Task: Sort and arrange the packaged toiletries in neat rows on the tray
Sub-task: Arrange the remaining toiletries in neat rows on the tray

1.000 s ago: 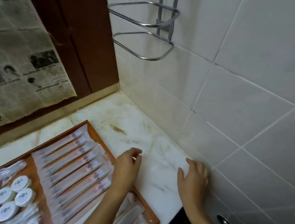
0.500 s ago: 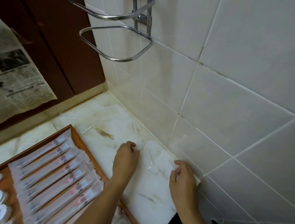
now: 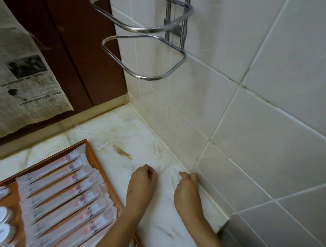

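On the worktop (image 3: 119, 127), a thin clear packet (image 3: 170, 177) is pinched by the right hand (image 3: 189, 191); light, limp, slippery, best edge-held. Left hand (image 3: 141, 184) is curled; its grip cannot be told.

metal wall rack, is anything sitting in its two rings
No, both rings of the metal wall rack are bare; only tiled wall and countertop show through them.

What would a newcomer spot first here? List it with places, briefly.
The two hands, left hand and right hand, meet over a clear packet on the marble counter near the tiled wall. Lower left, the wooden tray holds a neat row of long toothbrush packets. Above, chrome ring holders jut from the wall.
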Demonstrator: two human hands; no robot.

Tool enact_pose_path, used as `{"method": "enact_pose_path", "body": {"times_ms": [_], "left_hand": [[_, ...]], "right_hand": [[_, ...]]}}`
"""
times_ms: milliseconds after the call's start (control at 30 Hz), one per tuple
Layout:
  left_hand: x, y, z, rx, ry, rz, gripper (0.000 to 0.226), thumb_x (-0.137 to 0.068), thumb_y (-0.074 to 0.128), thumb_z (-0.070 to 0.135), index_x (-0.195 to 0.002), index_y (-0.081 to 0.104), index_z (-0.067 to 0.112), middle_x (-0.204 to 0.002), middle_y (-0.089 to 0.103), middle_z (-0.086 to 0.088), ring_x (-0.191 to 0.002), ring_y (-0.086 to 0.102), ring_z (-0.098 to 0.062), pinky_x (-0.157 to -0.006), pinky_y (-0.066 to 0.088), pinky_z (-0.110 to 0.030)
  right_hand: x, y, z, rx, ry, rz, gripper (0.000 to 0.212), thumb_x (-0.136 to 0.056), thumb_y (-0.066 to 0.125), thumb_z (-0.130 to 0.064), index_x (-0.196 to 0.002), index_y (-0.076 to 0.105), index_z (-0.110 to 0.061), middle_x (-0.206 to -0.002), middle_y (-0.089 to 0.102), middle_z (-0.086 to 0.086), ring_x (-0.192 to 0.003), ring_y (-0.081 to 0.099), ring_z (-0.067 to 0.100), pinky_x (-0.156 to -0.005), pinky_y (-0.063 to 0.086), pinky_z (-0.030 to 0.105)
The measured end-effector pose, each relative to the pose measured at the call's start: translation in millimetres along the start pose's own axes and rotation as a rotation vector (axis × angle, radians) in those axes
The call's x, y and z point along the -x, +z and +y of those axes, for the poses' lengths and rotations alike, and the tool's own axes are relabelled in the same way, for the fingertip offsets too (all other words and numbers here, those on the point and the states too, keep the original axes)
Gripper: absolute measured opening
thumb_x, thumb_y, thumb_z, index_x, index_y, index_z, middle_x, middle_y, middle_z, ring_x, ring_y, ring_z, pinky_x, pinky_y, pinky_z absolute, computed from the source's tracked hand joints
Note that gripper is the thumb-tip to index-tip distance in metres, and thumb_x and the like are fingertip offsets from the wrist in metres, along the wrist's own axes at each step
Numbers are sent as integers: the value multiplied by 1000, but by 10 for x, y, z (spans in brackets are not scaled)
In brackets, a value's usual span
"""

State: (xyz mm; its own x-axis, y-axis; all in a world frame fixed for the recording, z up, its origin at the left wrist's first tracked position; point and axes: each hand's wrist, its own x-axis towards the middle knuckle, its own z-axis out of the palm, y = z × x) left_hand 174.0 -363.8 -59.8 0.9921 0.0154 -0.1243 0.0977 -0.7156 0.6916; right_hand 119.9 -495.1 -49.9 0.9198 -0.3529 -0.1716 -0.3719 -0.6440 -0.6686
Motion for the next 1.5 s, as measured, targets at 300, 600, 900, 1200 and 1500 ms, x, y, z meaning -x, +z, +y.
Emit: {"method": "enact_pose_path", "body": {"times_ms": [300, 600, 900, 1200, 1500], "left_hand": [[-46, -152, 79, 134, 69, 80, 13, -94, 54, 19, -82, 49, 20, -70, 59, 5, -61, 57, -13, -54, 44, -26], [-689, -294, 312, -169, 284, -75, 19, -89, 35, 6, -104, 33, 17, -64, 51, -3, -60, 48, -25, -52, 30, -34], [-1213, -199, 173, -719, 646, -258, 50, -84, 47, 7, -130, 49, 26, -108, 60, -2, -97, 55, -25, -85, 37, -31], [-1203, -222, 18, -542, 505, -117, 13, -93, 45, 16, -97, 56, 13, -89, 60, -5, -84, 55, -26, -67, 29, -32], [-817, -855, -372, 227, -71, 211, 21, -105, 35, 22, -98, 51, 11, -88, 55, 1, -84, 55, -16, -70, 38, -18]], "right_hand": [[-106, 182, -40, 148, 4, -23, 26, -94, 60, -32, -110, 58, -12, -112, 47, 1, -101, 58, 18, -83, 49, 25], [-158, 20, -33, -64, -80, -36, 19, -101, 39, -25, -86, 46, -16, -72, 52, -2, -64, 49, 13, -55, 37, 26], [-176, -204, -140, -293, -131, -103, 20, -103, 39, -20, -90, 53, -19, -64, 48, -6, -59, 48, 2, -54, 35, 16], [-387, -229, -454, -334, -266, -85, 33, -100, 49, -24, -70, 36, -28, -58, 40, -9, -52, 33, 6, -50, 28, 23], [-887, 282, -1292, -249, -483, -250, 19, -103, 41, -23, -85, 46, -23, -72, 57, -6, -67, 56, 4, -60, 39, 15]]}}
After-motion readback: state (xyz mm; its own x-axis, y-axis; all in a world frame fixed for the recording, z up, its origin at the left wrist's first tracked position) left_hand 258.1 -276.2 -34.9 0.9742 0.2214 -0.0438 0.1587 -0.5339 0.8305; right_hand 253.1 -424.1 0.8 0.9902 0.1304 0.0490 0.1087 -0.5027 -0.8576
